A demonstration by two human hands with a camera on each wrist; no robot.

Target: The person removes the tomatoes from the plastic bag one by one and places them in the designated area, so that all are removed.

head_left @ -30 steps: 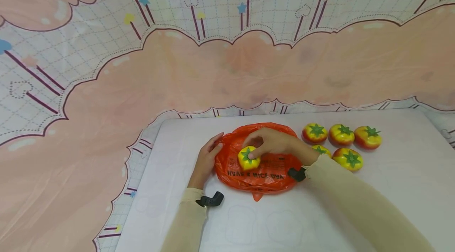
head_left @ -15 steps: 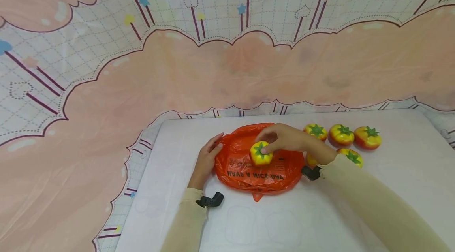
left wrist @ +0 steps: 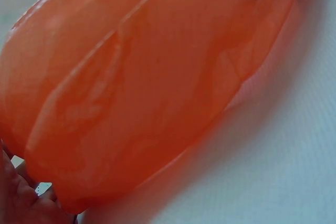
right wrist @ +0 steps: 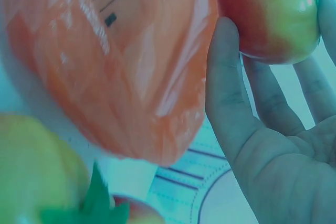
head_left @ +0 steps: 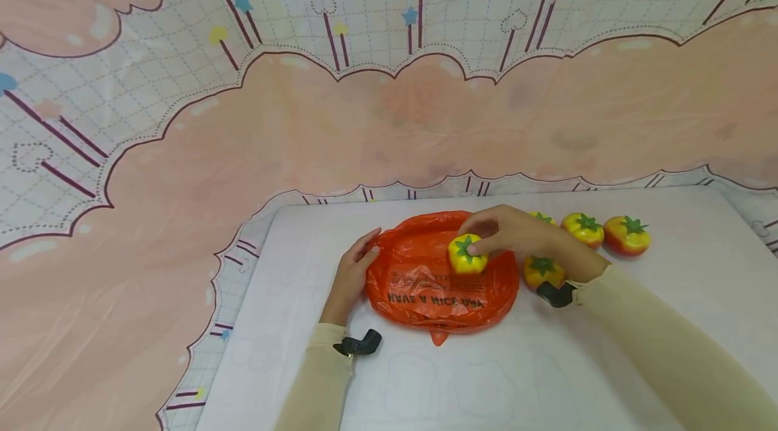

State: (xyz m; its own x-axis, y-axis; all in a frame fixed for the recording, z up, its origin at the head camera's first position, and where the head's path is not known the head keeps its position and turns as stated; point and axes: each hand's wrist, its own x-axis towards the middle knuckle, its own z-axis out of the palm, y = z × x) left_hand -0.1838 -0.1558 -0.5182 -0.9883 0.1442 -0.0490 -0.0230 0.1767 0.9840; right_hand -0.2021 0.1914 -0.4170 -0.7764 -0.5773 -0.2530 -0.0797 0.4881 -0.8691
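Note:
My right hand [head_left: 516, 232] pinches a yellow-and-red tomato [head_left: 467, 255] with a green leafy top, holding it over the right part of an orange-red plastic bag [head_left: 419, 248]. In the right wrist view, thumb and fingers sit around the sides of that tomato [right wrist: 273, 14]. My left hand [head_left: 354, 272] grips the bag's left edge, thumb toward the near side. The left wrist view is mostly filled by the bag [left wrist: 142, 87], with part of the left hand [left wrist: 26, 198] at its lower left corner. The bag bears dark printed lettering.
To the right of the bag lie more tomatoes, one at the back [head_left: 582, 230] and one at the far right [head_left: 627, 236]. Another tomato [head_left: 543, 272] sits beside the right wrist strap. The white table [head_left: 450, 384] meets a patterned cloth [head_left: 365, 127] behind.
My right hand has carried the tomato rightward and slightly away across the bag. Its forearm now covers a tomato that was visible before. The left hand stays at the bag's edge.

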